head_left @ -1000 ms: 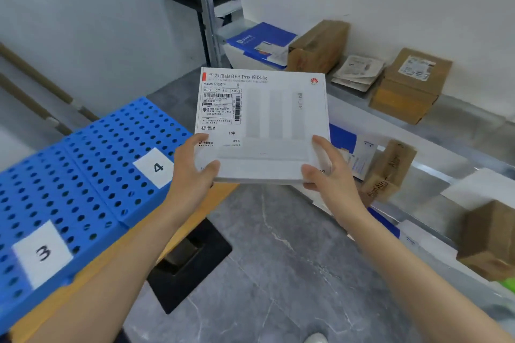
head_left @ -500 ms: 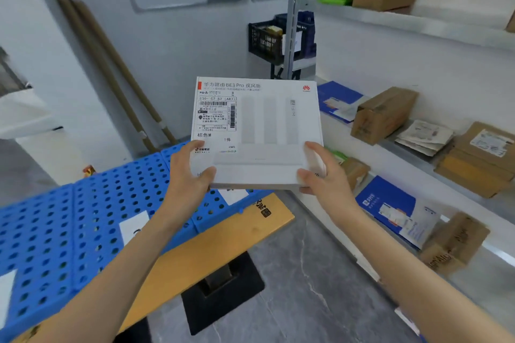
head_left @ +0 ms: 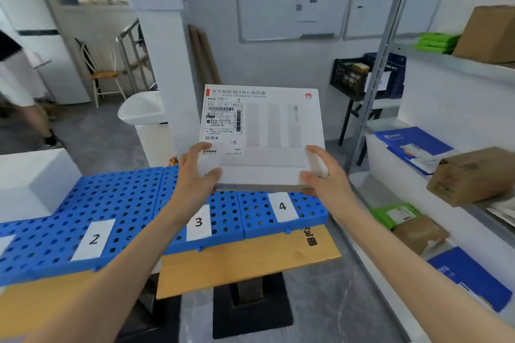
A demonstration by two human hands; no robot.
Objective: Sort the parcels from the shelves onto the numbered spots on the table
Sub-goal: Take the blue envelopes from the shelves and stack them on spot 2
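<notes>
Above the far end of the blue perforated tiles [head_left: 117, 197], a flat white parcel [head_left: 262, 136] was held up in the air, clear of the worktop [head_left: 250, 262]. Its printed face was tipped toward the person carrying it, with a shipping label and barcode on its left part and a small red logo at its top right corner.

The left hand [head_left: 195, 172] gripped the parcel's lower left corner, its fingers [head_left: 200, 147] clamped on the edge and face. The right hand [head_left: 326, 178] gripped the lower right corner in the same way, so both hands were closed on the parcel with nothing else in them.

Below, the tiles covered most of the wooden worktop, and white cards on them read 2 [head_left: 94, 239], 3 [head_left: 198, 221] and 4 [head_left: 282, 206]. From where the camera looked, the parcel's lower edge hung just over card 4, and the left wrist crossed in front of card 3.

Along the right wall ran white shelves [head_left: 457, 69]. They carried a brown cardboard box [head_left: 471, 175], a blue envelope [head_left: 412, 142] and, higher up, a stack of green packets [head_left: 436, 43] beside another brown carton [head_left: 487, 33]. A black crate [head_left: 351, 75] stood behind the metal upright. Far off on the left, a second person [head_left: 19, 86] was near a wooden chair [head_left: 103, 75], blurred.
</notes>
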